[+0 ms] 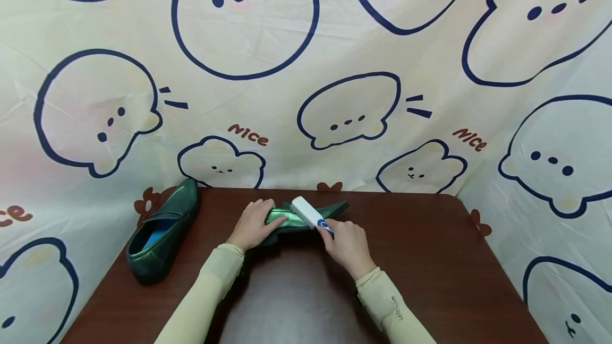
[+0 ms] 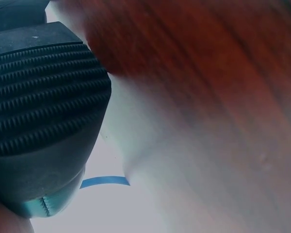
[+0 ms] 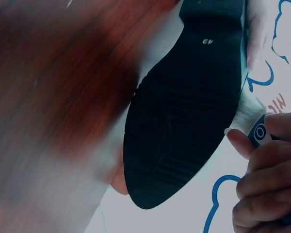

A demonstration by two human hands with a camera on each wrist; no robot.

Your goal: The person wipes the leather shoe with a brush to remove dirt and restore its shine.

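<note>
A dark green leather loafer [image 1: 295,221] is tipped on its side above the table. My left hand [image 1: 255,222] grips it at the heel end, thumb over the shiny green side. In the left wrist view the ridged heel [image 2: 43,97] fills the left part. My right hand [image 1: 349,244] holds a white brush [image 1: 306,210] by its blue-and-white handle, bristles against the shoe's upper side. From the right wrist, the dark sole [image 3: 184,116] faces the camera, and the brush head [image 3: 250,110] shows at its edge, partly hidden behind it.
The matching green loafer [image 1: 162,232], with a blue insole, stands upright at the left edge of the brown table [image 1: 430,269]. A pale cloth [image 1: 277,105] printed with cartoon outlines hangs behind and along both sides of the table.
</note>
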